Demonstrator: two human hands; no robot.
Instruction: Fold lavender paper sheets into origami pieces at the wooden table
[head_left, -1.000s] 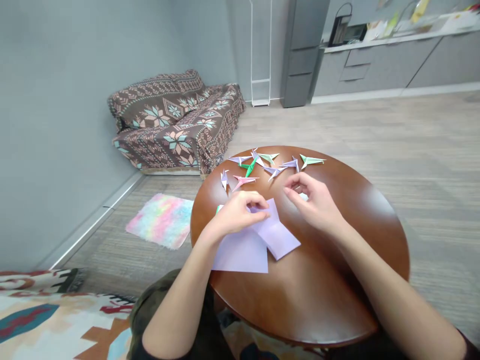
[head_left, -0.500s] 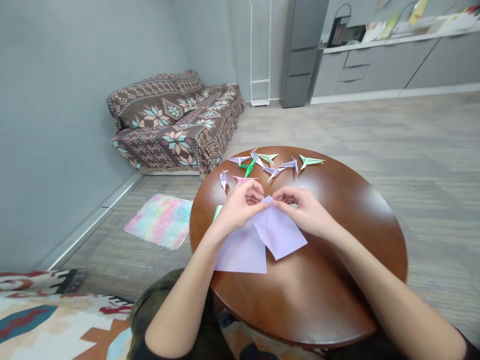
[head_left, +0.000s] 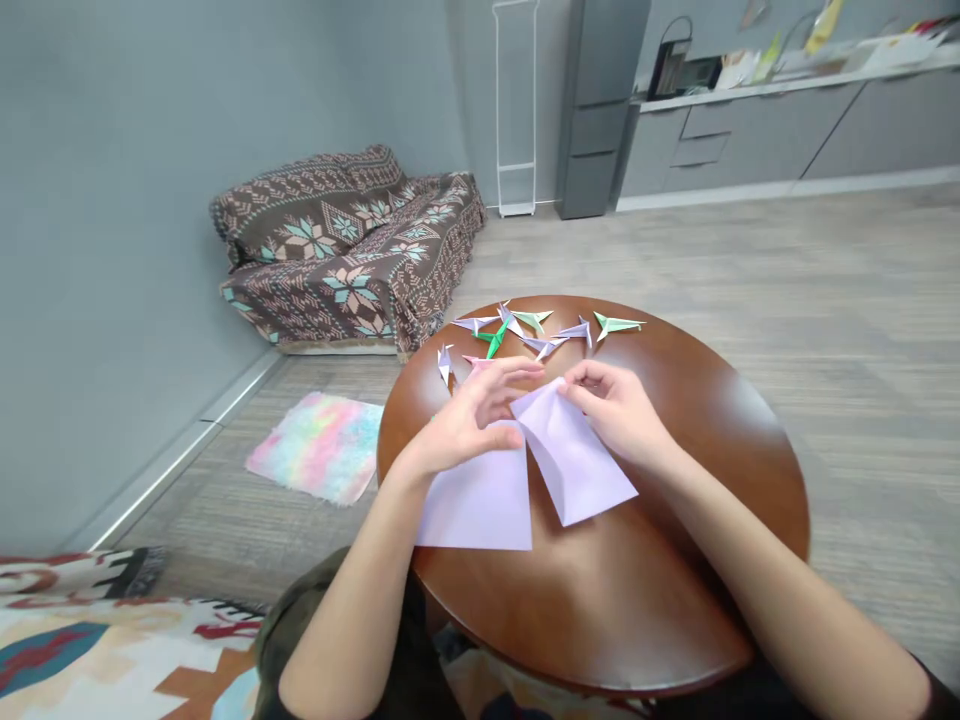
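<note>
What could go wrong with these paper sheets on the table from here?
The left hand hangs close beside the pink origami figure, so a careless sweep could knock or crush it. The flat lilac paper sheet has a corner near the edge of the round wooden table and might slip off. The right hand pinches the creased lilac paper sheet, which lies against the flat one, so a tug might drag both.
</note>
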